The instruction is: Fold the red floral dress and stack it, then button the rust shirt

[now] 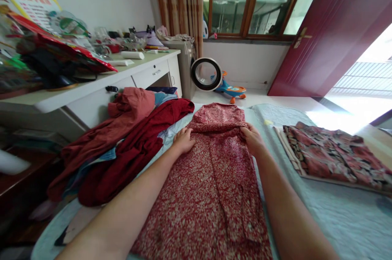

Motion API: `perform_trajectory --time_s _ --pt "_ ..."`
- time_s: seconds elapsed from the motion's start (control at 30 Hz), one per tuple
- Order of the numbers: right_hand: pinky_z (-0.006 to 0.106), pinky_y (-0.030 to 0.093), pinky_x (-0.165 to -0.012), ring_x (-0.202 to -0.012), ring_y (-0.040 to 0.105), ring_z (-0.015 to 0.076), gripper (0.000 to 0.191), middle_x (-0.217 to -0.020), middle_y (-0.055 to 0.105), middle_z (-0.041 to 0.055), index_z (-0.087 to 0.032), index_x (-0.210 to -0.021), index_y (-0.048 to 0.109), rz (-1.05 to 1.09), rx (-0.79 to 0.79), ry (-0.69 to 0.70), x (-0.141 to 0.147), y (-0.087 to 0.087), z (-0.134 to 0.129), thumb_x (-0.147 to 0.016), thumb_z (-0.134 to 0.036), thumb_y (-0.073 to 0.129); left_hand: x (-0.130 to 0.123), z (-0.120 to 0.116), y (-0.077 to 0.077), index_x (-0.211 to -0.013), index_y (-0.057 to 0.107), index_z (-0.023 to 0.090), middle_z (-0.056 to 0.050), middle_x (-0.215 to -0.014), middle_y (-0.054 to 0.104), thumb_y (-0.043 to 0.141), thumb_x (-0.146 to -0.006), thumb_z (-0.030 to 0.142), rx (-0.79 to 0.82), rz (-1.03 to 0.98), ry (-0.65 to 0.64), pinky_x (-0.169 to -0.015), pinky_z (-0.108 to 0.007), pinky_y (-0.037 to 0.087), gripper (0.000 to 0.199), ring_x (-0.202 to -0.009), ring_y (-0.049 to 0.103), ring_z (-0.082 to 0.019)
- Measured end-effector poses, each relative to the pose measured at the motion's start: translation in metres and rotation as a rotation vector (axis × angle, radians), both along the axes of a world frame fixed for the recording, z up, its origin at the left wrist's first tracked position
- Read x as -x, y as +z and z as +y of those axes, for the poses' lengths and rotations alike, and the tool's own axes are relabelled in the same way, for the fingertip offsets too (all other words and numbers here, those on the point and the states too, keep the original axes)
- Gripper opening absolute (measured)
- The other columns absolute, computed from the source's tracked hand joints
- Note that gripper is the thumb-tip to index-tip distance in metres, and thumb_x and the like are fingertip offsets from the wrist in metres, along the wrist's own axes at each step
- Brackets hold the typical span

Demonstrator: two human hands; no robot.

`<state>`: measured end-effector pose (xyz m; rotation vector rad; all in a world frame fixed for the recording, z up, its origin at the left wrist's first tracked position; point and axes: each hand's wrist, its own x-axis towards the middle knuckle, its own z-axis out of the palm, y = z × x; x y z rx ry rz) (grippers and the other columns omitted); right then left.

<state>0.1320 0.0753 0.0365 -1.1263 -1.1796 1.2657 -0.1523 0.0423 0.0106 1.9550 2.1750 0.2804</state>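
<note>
A red garment with pale speckles (202, 194) lies lengthwise before me on a light blue bed cover (333, 219). Its far end is doubled over in a crosswise fold, and what looks like a sleeve runs down its right half. At the left end of that fold, my left hand (184, 141) has its fingers curled on the cloth. The fold's right corner is pinched between the thumb and fingers of my right hand (252, 141). Some fingertips of both hands are hidden by the fabric.
Rumpled dark red clothes (134, 166) are heaped on the left, against a cluttered white desk (156, 64). Folded patterned clothes (333, 156) lie to the right. Farther back are a washing machine with its round door (206, 74) open and a blue-orange ride-on toy (229, 87).
</note>
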Motion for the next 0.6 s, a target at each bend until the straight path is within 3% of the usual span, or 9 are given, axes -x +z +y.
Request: perform_trajectory --time_s 0.13,0.27,0.43,0.6 --pt "0.018 0.042 -0.034 -0.05 0.064 0.0137 0.034 -0.072 0.066 -0.0034 -0.024 -0.106 0.05 0.17 0.101 0.062 -0.001 0.011 -0.004 -0.076 -0.034 0.062 0.035 -0.021 0.014 -0.134 0.047 0.019 -0.013 -0.141 0.048 0.055 -0.082 0.029 -0.06 0.043 0.034 -0.107 -0.037 0.037 0.054 -0.13 0.046 -0.028" --pt "0.031 0.061 -0.055 -0.065 0.07 0.0163 0.029 -0.079 0.069 -0.0022 -0.025 -0.104 0.051 0.301 0.083 0.065 -0.004 0.017 -0.003 -0.076 -0.022 0.061 0.058 -0.063 0.023 -0.132 0.046 0.01 -0.02 -0.13 0.057 0.056 -0.083 0.03 0.023 0.084 0.063 -0.099 -0.033 0.043 0.054 -0.119 0.057 -0.028" --pt "0.036 0.064 -0.065 -0.073 0.069 0.0153 0.028 -0.085 0.07 -0.0026 -0.024 -0.099 0.057 0.378 0.055 0.023 -0.008 0.014 0.001 -0.073 -0.015 0.061 0.065 -0.105 0.029 -0.107 0.057 0.019 -0.013 -0.106 0.07 0.061 -0.079 0.037 0.176 0.093 0.102 -0.082 -0.034 0.047 0.034 -0.099 0.066 -0.029" --pt "0.039 0.064 -0.069 -0.077 0.069 0.0159 0.029 -0.085 0.07 -0.0023 -0.024 -0.096 0.059 0.437 0.017 0.0 -0.008 0.012 0.004 -0.069 -0.011 0.062 0.07 -0.118 0.024 -0.081 0.057 0.02 -0.007 -0.086 0.07 0.06 -0.078 0.033 0.145 0.0 0.081 -0.067 -0.029 0.041 0.014 -0.081 0.064 -0.023"
